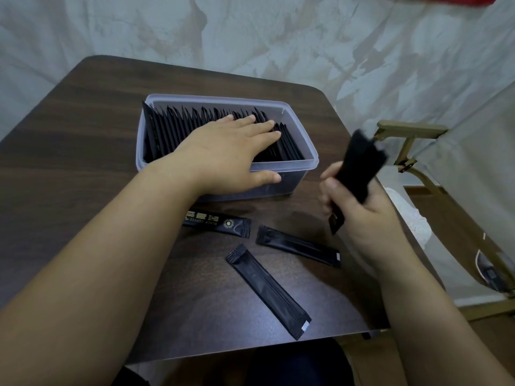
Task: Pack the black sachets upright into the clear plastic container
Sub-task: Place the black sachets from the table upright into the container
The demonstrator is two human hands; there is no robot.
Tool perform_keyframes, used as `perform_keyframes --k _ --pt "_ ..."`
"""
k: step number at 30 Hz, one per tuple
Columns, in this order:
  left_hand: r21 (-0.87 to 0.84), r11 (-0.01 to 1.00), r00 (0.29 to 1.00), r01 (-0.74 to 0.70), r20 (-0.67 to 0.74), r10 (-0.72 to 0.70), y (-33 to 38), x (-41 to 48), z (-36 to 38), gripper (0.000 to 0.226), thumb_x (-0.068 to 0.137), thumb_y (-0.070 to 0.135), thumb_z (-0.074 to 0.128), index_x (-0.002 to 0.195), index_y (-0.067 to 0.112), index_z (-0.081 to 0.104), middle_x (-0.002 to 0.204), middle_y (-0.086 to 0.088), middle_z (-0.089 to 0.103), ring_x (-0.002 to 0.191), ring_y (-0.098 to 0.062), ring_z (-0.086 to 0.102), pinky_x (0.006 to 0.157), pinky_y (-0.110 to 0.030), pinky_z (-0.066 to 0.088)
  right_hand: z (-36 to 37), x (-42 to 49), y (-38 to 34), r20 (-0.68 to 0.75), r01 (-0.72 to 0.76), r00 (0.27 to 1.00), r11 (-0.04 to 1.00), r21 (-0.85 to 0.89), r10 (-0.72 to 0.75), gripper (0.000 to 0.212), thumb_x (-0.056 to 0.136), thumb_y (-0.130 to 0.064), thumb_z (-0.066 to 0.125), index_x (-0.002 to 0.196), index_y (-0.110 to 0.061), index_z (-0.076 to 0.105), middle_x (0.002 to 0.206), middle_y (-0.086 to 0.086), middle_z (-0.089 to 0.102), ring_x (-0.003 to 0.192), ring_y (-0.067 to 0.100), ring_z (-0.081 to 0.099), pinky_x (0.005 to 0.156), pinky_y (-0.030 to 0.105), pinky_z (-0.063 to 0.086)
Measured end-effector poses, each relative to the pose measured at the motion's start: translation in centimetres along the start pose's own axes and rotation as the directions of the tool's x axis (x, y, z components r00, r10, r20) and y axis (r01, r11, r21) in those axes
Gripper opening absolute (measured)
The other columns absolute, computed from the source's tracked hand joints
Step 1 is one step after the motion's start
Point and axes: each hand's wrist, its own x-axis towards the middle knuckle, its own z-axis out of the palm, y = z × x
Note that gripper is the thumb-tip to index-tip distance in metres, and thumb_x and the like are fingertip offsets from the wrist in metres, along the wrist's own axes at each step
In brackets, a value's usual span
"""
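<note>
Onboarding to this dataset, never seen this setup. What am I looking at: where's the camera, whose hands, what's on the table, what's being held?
There is no robot here. One camera worn on a person's head looks forward and down at their two bare hands. On the dark wooden table stands a clear plastic container, mostly filled with a row of packed sachets standing on end and leaning slightly. The left hand lies with straight fingers on their tops, with the thumb outside the near wall. The right hand grips a bundle of sachets; it is blurred, so the count is unclear. Three loose sachets lie flat on the table, nearer the person.
</note>
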Motion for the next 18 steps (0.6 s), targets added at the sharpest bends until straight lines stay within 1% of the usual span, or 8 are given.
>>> perform_keyframes --k 1,3,7,8,11,14,16,18 --pt "-0.001 1.0 1.0 0.001 0.002 -0.001 0.0 0.0 0.0 0.079 0.09 0.067 0.026 0.156 0.03 0.001 0.164 0.01 -0.004 0.151 -0.013 -0.003 0.123 -0.035 0.0 0.1 0.0 -0.2 -0.041 0.026 0.999 0.996 0.081 -0.022 0.006 0.083 -0.015 0.053 0.087 -0.018 0.056 0.064 -0.01 0.055 0.064 0.006 0.051 0.065 0.018 0.045" --pt "-0.002 1.0 1.0 0.0 0.004 0.0 0.0 0.0 0.0 0.08 0.089 0.067 0.025 0.156 0.031 0.001 0.164 0.01 -0.004 0.151 -0.012 -0.003 0.122 -0.035 0.0 0.2 0.1 -0.4 -0.078 0.041 0.996 0.991 0.123 -0.032 0.006 0.083 -0.014 0.057 0.085 -0.02 0.06 0.067 -0.008 0.058 0.07 0.01 0.056 0.073 0.022 0.047" --pt "0.005 1.0 1.0 0.0 0.011 0.0 0.0 0.0 0.0 0.079 0.09 0.067 0.026 0.156 0.03 0.0 0.164 0.01 -0.005 0.151 -0.012 -0.003 0.122 -0.035 0.0 -0.1 0.4 0.6 -0.124 -0.111 0.985 0.993 0.049 0.116 0.02 0.084 -0.007 0.065 0.089 -0.026 0.063 0.076 -0.005 0.067 0.084 0.015 0.064 0.084 0.04 0.051" --pt "0.006 1.0 1.0 -0.001 0.013 0.001 0.0 0.0 0.0 0.079 0.09 0.067 0.026 0.156 0.03 0.0 0.164 0.01 -0.006 0.151 -0.012 -0.004 0.123 -0.035 0.0 -0.2 0.4 0.8 -0.13 -0.148 0.98 0.988 0.035 0.152 0.022 0.082 -0.005 0.066 0.092 -0.025 0.062 0.077 -0.004 0.067 0.086 0.017 0.065 0.087 0.04 0.051" --pt "0.008 1.0 1.0 -0.005 0.013 0.005 0.0 0.0 0.0 0.08 0.09 0.067 0.025 0.156 0.03 -0.001 0.164 0.01 -0.005 0.151 -0.012 -0.004 0.123 -0.035 0.0 -0.2 0.4 1.2 -0.131 -0.228 0.962 0.969 0.1 0.24 0.025 0.081 0.0 0.065 0.097 -0.018 0.057 0.077 -0.002 0.069 0.084 0.018 0.066 0.08 0.029 0.053" --pt "0.011 1.0 1.0 -0.004 0.018 0.004 0.0 0.0 0.0 0.08 0.09 0.068 0.024 0.155 0.03 -0.002 0.164 0.01 -0.006 0.151 -0.012 -0.005 0.122 -0.034 -0.001 -0.3 0.4 1.4 -0.163 -0.262 0.947 0.959 0.105 0.276 0.024 0.081 -0.002 0.066 0.096 -0.018 0.056 0.08 -0.001 0.069 0.083 0.016 0.067 0.073 0.023 0.054" --pt "0.01 1.0 1.0 -0.004 0.015 0.004 0.0 0.0 0.1 0.08 0.09 0.068 0.024 0.155 0.031 -0.002 0.164 0.011 -0.007 0.151 -0.012 -0.005 0.122 -0.034 -0.001 -0.5 0.4 1.5 -0.196 -0.305 0.933 0.952 0.009 0.3 0.019 0.082 -0.005 0.067 0.092 -0.018 0.059 0.081 -0.004 0.068 0.082 0.008 0.066 0.069 0.014 0.05" --pt "0.006 1.0 1.0 -0.003 0.008 0.003 0.0 0.1 0.1 0.079 0.091 0.068 0.025 0.155 0.031 -0.002 0.164 0.011 -0.007 0.151 -0.011 -0.005 0.122 -0.034 -0.002 -1.0 0.4 1.3 -0.208 -0.35 0.927 0.921 -0.171 0.314 0.01 0.084 -0.01 0.067 0.09 -0.015 0.062 0.082 -0.005 0.066 0.072 -0.006 0.062 0.061 0.005 0.044"
